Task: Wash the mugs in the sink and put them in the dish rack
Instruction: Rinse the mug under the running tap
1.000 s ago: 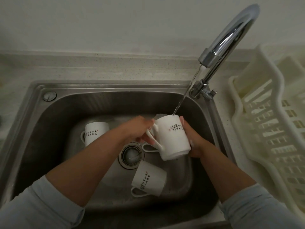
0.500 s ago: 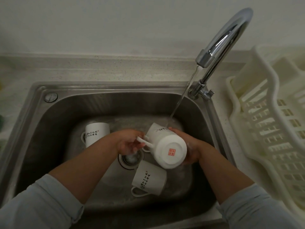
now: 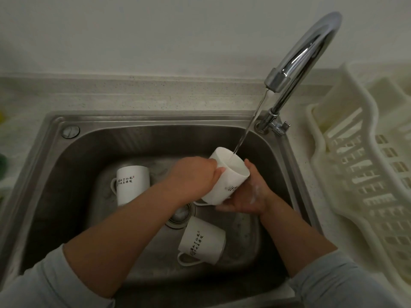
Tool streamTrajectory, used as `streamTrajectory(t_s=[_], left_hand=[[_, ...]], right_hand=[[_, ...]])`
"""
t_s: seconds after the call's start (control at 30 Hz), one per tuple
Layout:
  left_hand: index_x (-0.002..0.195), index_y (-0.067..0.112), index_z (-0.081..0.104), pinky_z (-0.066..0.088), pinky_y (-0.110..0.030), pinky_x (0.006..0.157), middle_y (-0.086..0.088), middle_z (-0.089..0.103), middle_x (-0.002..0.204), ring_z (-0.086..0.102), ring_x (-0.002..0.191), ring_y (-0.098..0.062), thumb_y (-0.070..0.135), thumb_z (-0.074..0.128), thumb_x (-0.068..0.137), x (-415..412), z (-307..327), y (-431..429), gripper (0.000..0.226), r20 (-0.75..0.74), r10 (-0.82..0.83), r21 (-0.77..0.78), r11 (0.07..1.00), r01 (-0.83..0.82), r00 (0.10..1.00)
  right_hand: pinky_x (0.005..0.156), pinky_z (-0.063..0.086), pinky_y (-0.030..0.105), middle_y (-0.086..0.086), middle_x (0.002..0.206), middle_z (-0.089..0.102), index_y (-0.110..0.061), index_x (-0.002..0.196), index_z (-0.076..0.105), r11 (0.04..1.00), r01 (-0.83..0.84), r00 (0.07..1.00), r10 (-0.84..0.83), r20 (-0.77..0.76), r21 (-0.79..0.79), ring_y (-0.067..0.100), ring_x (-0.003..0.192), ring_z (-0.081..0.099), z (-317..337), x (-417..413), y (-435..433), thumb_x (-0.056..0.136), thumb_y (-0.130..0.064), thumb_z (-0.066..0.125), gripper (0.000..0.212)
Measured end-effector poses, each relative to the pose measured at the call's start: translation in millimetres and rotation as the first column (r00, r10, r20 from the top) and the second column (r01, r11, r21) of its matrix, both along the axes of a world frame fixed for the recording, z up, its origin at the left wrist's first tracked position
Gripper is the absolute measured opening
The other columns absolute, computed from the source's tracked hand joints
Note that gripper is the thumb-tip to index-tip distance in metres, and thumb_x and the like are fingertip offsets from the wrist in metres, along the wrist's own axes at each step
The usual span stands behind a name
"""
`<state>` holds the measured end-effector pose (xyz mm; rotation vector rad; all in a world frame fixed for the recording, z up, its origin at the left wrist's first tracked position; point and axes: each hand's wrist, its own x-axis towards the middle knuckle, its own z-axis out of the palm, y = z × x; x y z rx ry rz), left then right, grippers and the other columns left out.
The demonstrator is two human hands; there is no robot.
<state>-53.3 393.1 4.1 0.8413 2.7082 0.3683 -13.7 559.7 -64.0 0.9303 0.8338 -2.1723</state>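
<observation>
A white mug [image 3: 131,185] is seen lying on its side on the floor of the steel sink [image 3: 73,165], well to the left of the left hand [image 3: 195,176], its long axis running toward the back wall and its handle at its left. 2 lines of small dark characters are printed on its wall; they are too small to be read.

The left hand is curled over the near side of the held mug [image 3: 226,181], with its fingers closed against the wall; whether the handle is gripped cannot be told, as it is hidden under the hand. The held mug is tilted, its mouth turned up and toward the back, its base toward the person, and its long axis sloped along that line. A thin stream of water [image 3: 249,125] from the chrome tap [image 3: 298,63] is received just inside the rim. A few dark printed marks are visible low on its wall, unreadable.

The right hand [image 3: 251,194] is cupped around the base and right side of the held mug, with suds on its back.

Below both hands, a 3rd mug [image 3: 202,241] is laid on its side beside the drain [image 3: 180,215], handle toward the person, with 2 printed lines, illegible.

To the right of the right hand, past the sink's edge, a cream plastic dish rack [image 3: 364,174] is set on the worktop [image 3: 138,94], its slots open.
</observation>
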Motion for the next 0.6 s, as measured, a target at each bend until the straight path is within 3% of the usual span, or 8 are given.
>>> streamTrajectory(t_s=[0.2, 0.3, 0.4, 0.47, 0.53, 0.6], left_hand=[[0.11, 0.017, 0.051, 0.034, -0.026, 0.066, -0.003, 0.063, 0.104, 0.059, 0.088, -0.016, 0.042, 0.02, 0.101, 0.6, 3.6, -3.9, 0.041, -0.229, -0.089, -0.103, 0.992, 0.067, 0.969], [0.109, 0.018, 0.053, 0.033, -0.027, 0.066, -0.001, 0.064, 0.104, 0.06, 0.09, -0.017, 0.041, 0.025, 0.1, -0.5, 3.1, -7.2, 0.038, -0.258, -0.08, -0.063, 0.996, 0.065, 0.963], [0.105, 0.016, 0.058, 0.036, -0.027, 0.066, 0.0, 0.059, 0.106, 0.058, 0.087, -0.016, 0.038, 0.032, 0.098, -3.7, -2.8, -10.7, 0.035, -0.169, 0.009, 0.097, 0.995, 0.008, 0.986], [0.102, 0.013, 0.062, 0.039, -0.026, 0.069, 0.001, 0.052, 0.112, 0.055, 0.086, -0.013, 0.037, 0.036, 0.098, -4.7, -9.4, -11.2, 0.036, -0.073, 0.071, 0.232, 0.971, -0.053, 0.995], [0.102, 0.011, 0.065, 0.038, -0.022, 0.073, 0.003, 0.046, 0.118, 0.051, 0.089, -0.007, 0.037, 0.039, 0.098, -4.2, -17.1, -11.1, 0.037, 0.019, 0.11, 0.341, 0.934, -0.11, 0.994], [0.109, 0.008, 0.065, 0.039, -0.021, 0.082, 0.002, 0.043, 0.125, 0.047, 0.098, -0.004, 0.033, 0.04, 0.098, -3.3, -24.2, -10.1, 0.037, 0.106, 0.114, 0.423, 0.894, -0.148, 0.988]], right_hand=[[0.098, 0.041, 0.058, 0.019, 0.133, 0.052, -0.021, 0.127, 0.054, 0.985, 0.169, 0.979, -0.172, -0.11, -0.034, 0.04, 0.121, 0.048, -4.1, -13.9, -10.7, 0.084, -0.068, 0.032, 0.068], [0.101, 0.036, 0.059, 0.021, 0.135, 0.05, -0.017, 0.134, 0.048, 0.958, 0.27, 0.931, -0.286, -0.227, -0.098, 0.042, 0.123, 0.047, -3.7, -16.1, -13.1, 0.083, -0.063, 0.039, 0.069], [0.1, 0.038, 0.06, 0.022, 0.136, 0.049, -0.016, 0.137, 0.045, 0.934, 0.337, 0.877, -0.357, -0.322, -0.117, 0.044, 0.123, 0.047, -2.5, -20.0, -9.4, 0.079, -0.061, 0.044, 0.073], [0.098, 0.041, 0.058, 0.019, 0.13, 0.055, -0.018, 0.131, 0.053, 0.926, 0.373, 0.857, -0.37, -0.358, -0.065, 0.041, 0.117, 0.053, 4.2, -24.1, -6.7, 0.076, -0.062, 0.046, 0.071], [0.094, 0.045, 0.051, 0.013, 0.111, 0.068, -0.02, 0.106, 0.072, 0.918, 0.397, 0.842, -0.367, -0.396, -0.007, 0.032, 0.099, 0.066, 12.6, -28.1, -2.9, 0.076, -0.061, 0.044, 0.059], [0.084, 0.052, 0.043, 0.009, 0.095, 0.072, -0.021, 0.087, 0.077, 0.913, 0.408, 0.827, -0.358, -0.434, 0.024, 0.026, 0.083, 0.07, 18.8, -29.7, 1.9, 0.084, -0.058, 0.038, 0.054]])
